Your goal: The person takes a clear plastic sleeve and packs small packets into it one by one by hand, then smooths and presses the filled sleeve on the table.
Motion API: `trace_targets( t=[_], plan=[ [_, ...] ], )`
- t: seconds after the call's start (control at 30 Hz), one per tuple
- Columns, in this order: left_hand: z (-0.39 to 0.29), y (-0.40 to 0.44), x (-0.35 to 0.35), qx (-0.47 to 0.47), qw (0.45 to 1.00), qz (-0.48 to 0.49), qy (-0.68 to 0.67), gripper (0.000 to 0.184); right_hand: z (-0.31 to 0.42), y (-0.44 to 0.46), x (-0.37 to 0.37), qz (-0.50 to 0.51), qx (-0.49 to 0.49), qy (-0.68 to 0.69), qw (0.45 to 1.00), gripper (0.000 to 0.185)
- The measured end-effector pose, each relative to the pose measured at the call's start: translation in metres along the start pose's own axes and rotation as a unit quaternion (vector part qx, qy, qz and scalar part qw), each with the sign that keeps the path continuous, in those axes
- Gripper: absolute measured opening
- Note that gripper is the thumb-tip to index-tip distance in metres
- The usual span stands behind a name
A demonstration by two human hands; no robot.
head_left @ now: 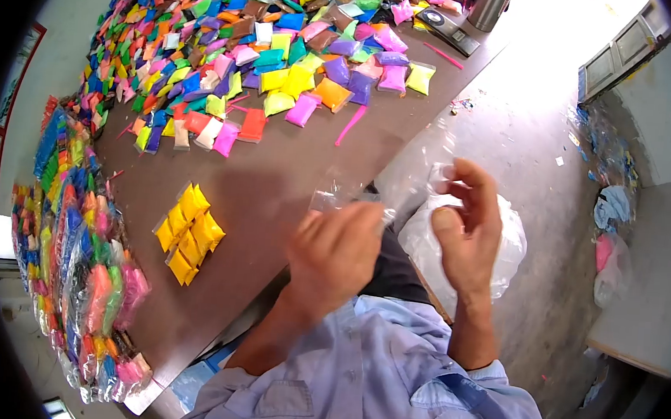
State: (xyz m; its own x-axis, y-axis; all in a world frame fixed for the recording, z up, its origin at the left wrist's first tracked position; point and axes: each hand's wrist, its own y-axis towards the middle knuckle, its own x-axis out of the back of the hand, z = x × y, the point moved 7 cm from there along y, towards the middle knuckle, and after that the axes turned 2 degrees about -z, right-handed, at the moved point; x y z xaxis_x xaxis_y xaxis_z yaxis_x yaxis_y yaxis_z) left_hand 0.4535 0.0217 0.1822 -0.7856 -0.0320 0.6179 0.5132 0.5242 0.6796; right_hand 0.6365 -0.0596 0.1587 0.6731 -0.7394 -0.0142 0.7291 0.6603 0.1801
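Note:
My left hand [336, 252] is over the table's front edge, its fingers curled round part of a clear plastic bag [412, 172]. My right hand [470, 227] is raised to the right with its thumb and fingers curved towards each other; clear film touches its fingertips, and whether they pinch it is blurred. Below the right hand lies a white plastic bag [507, 253] with a rounded shape. To the left of my left hand, a small group of yellow packets [190, 234] rests on the brown table [258, 204].
A large heap of colourful packets [230, 54] covers the table's far side. Filled clear bags [86, 270] are stacked along the left edge. A scale [447, 32] and a metal flask [490, 6] stand at the far right corner. Plastic litter [616, 206] lies on the floor at right.

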Motion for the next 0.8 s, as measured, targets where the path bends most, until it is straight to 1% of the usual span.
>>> trace_targets(
  t=[0.03, 0.07, 0.1, 0.17, 0.2, 0.23, 0.3, 0.33, 0.37, 0.4, 0.43, 0.47, 0.53, 0.57, 0.63, 0.67, 0.73, 0.77, 0.8],
  plan=[
    [-0.011, -0.004, -0.006, -0.039, 0.999, 0.025, 0.019, 0.031, -0.005, -0.003, -0.008, 0.009, -0.008, 0.013, 1.000, 0.038],
    [-0.020, -0.008, -0.011, -0.077, 0.995, 0.051, 0.039, 0.036, -0.008, -0.002, -0.012, -0.007, -0.043, 0.051, 0.998, 0.028],
    [-0.024, -0.009, -0.011, -0.075, 0.995, 0.051, 0.039, 0.036, -0.011, -0.003, -0.013, -0.006, -0.045, 0.050, 0.998, 0.028],
    [-0.027, -0.011, -0.015, -0.059, 0.994, 0.092, -0.027, 0.044, -0.023, -0.005, -0.010, -0.026, -0.049, 0.106, 0.993, 0.018],
    [-0.022, -0.016, -0.017, -0.035, 0.992, 0.103, -0.064, 0.059, -0.024, -0.006, -0.009, -0.022, -0.048, 0.098, 0.994, 0.020],
    [-0.022, -0.015, -0.015, -0.033, 0.992, 0.104, -0.064, 0.059, -0.026, -0.007, -0.010, -0.021, -0.050, 0.098, 0.994, 0.020],
    [-0.008, -0.012, -0.013, 0.076, 0.980, 0.113, -0.144, 0.073, -0.033, -0.010, -0.008, -0.045, -0.074, 0.143, 0.986, 0.025],
    [0.002, -0.016, -0.019, 0.142, 0.964, 0.132, -0.180, 0.082, -0.033, -0.011, -0.011, -0.043, -0.076, 0.143, 0.986, 0.025],
    [0.004, -0.019, -0.020, 0.145, 0.964, 0.132, -0.179, 0.082, -0.033, -0.012, -0.014, -0.048, -0.084, 0.177, 0.979, 0.025],
    [0.010, -0.024, -0.027, 0.194, 0.943, 0.160, -0.217, 0.080, -0.034, -0.012, -0.017, -0.052, -0.093, 0.211, 0.972, 0.026],
    [0.014, -0.030, -0.033, 0.242, 0.917, 0.187, -0.255, 0.077, -0.037, -0.012, -0.018, -0.051, -0.095, 0.211, 0.972, 0.026],
    [0.014, -0.032, -0.034, 0.245, 0.916, 0.188, -0.254, 0.077, -0.040, -0.011, -0.016, -0.057, -0.084, 0.205, 0.974, 0.026],
    [0.013, -0.042, -0.046, 0.313, 0.852, 0.239, -0.346, 0.060, -0.040, -0.009, -0.017, -0.064, -0.076, 0.197, 0.975, 0.026],
    [0.015, -0.045, -0.047, 0.314, 0.850, 0.241, -0.347, 0.060, -0.036, -0.008, -0.018, -0.075, -0.082, 0.194, 0.975, 0.026],
    [0.020, -0.060, -0.055, 0.373, 0.793, 0.284, -0.390, 0.036, -0.037, -0.005, -0.016, -0.085, -0.089, 0.188, 0.974, 0.026],
    [0.021, -0.058, -0.052, 0.374, 0.791, 0.284, -0.391, 0.036, -0.039, -0.002, -0.010, -0.086, -0.081, 0.168, 0.979, 0.025],
    [0.029, -0.062, -0.046, 0.451, 0.740, 0.308, -0.393, 0.020, -0.041, 0.006, 0.002, -0.093, -0.049, 0.128, 0.986, 0.024],
    [0.033, -0.066, -0.047, 0.453, 0.738, 0.308, -0.393, 0.020, -0.042, 0.008, 0.007, -0.089, -0.037, 0.102, 0.990, 0.022],
    [0.037, -0.059, -0.042, 0.369, 0.803, 0.260, -0.390, 0.020, -0.043, 0.012, 0.008, -0.073, -0.015, 0.094, 0.993, 0.022]
  ],
)
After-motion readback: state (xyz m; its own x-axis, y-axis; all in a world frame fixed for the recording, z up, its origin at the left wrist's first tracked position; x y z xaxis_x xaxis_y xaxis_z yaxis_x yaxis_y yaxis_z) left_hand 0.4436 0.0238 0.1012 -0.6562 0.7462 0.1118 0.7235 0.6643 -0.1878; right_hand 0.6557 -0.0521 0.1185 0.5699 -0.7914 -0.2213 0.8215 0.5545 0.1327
